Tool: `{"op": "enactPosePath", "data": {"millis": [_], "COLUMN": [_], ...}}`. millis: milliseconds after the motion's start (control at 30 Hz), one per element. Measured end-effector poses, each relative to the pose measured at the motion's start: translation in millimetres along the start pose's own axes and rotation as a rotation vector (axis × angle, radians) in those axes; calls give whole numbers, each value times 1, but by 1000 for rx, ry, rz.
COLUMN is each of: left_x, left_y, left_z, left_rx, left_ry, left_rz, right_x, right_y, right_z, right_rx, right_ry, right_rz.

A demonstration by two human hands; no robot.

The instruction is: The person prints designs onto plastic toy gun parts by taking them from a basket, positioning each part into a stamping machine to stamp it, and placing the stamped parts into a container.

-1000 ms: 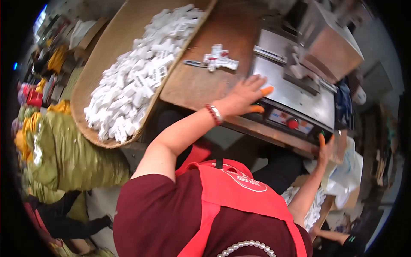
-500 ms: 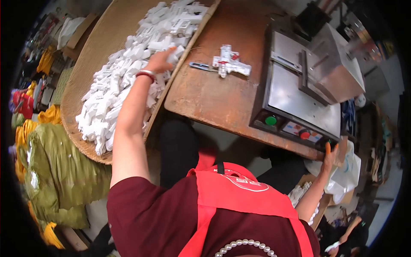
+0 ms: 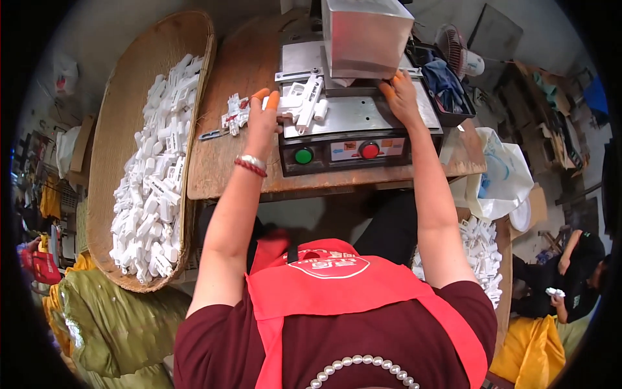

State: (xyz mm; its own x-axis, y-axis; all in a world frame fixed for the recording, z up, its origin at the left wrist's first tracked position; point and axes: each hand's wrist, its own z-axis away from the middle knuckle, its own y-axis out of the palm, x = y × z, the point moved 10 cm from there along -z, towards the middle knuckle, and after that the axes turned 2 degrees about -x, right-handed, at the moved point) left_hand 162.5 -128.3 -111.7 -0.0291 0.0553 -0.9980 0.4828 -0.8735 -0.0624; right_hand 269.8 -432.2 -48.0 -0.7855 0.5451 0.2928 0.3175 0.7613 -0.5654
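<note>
My left hand [image 3: 262, 118], with orange covers on its fingertips, grips a white plastic toy gun [image 3: 310, 104] with dark printing on its side. The toy gun is over the left part of the metal plate [image 3: 353, 120] of a bench machine. My right hand [image 3: 403, 100] is at the lower right corner of the machine's metal box guard [image 3: 368, 42], its fingers curled inward; what they hold, if anything, is hidden. On the wooden table beside my left hand lies a white and clear piece with red bits [image 3: 234, 115], near a small blue-handled tool [image 3: 210, 135].
A long woven tray [image 3: 103, 194] heaped with white toy guns stands at left. The machine front has a green button [image 3: 303, 155] and a red knob [image 3: 369, 150]. More white pieces [image 3: 483, 253] fill a box at right, below a plastic bag [image 3: 499, 172]. Another person [image 3: 576, 272] sits farther right.
My left hand has moved from the tray to the machine with a toy gun in it. My right hand has gone from the table's front edge up to the metal guard. The view has turned right.
</note>
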Motion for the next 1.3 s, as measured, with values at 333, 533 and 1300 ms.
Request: {"op": "enactPosePath", "data": {"millis": [333,533,1300], "left_x": [-75,-96,-25], "left_y": [54,155,-201], "left_z": [80,29,-30], "left_rx": [171,133,-433], "left_ry": [912,904,736], "left_rz": [-753,-1000,-933], "right_x": [-29,106,-125], "right_y": [-79,-323,-95], "right_z": [7,140,217], "right_rx": [-405,-645,-26], "right_ry": [111,201,712], "right_rz": [38,262,-3]}}
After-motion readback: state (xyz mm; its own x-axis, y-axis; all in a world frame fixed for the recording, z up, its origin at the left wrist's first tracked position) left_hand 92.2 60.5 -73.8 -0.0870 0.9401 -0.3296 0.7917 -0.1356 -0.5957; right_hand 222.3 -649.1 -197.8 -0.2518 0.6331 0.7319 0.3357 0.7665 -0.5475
